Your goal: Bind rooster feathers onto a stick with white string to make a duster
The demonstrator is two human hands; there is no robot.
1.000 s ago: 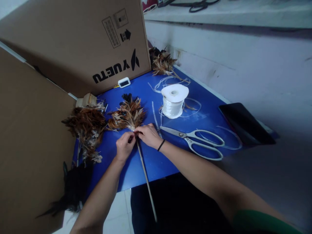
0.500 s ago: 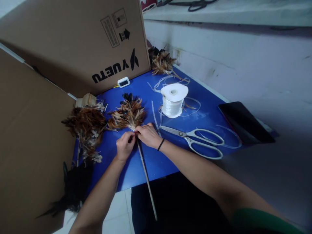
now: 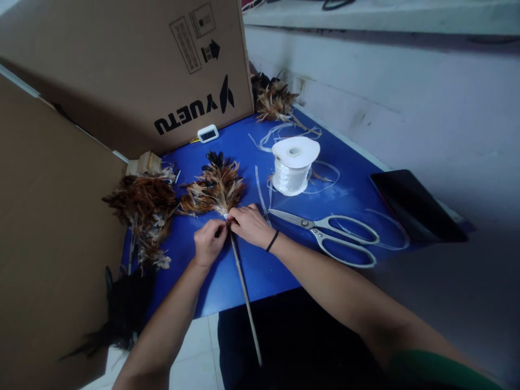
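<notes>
A feather duster (image 3: 219, 187) with brown, tan and black feathers lies on the blue table, its thin stick (image 3: 246, 292) running past the near edge. My left hand (image 3: 209, 241) is closed, fingertips pinched at the duster's neck from the left. My right hand (image 3: 249, 225) closes on the same neck from the right, its fingers bent over the white binding (image 3: 226, 215) just below the feathers. The fingertips of both hands meet there and hide whether a loose end of ribbon is between them. Right of my right hand, large scissors (image 3: 325, 230) lie with their blade tips close to it.
A white spool of clear ribbon (image 3: 292, 168) stands behind the scissors. Bundles of brown feathers (image 3: 142, 200) and black feathers (image 3: 130, 303) are at left, another duster (image 3: 276, 100) at the back. A cardboard box (image 3: 122, 65), small white device (image 3: 208, 134) and dark tablet (image 3: 418, 206) border the table (image 3: 268, 276).
The view has shifted slightly, so the spool, scissors and tablet appear a little farther right. Both hands stay at the duster's neck with hardly any visible movement.
</notes>
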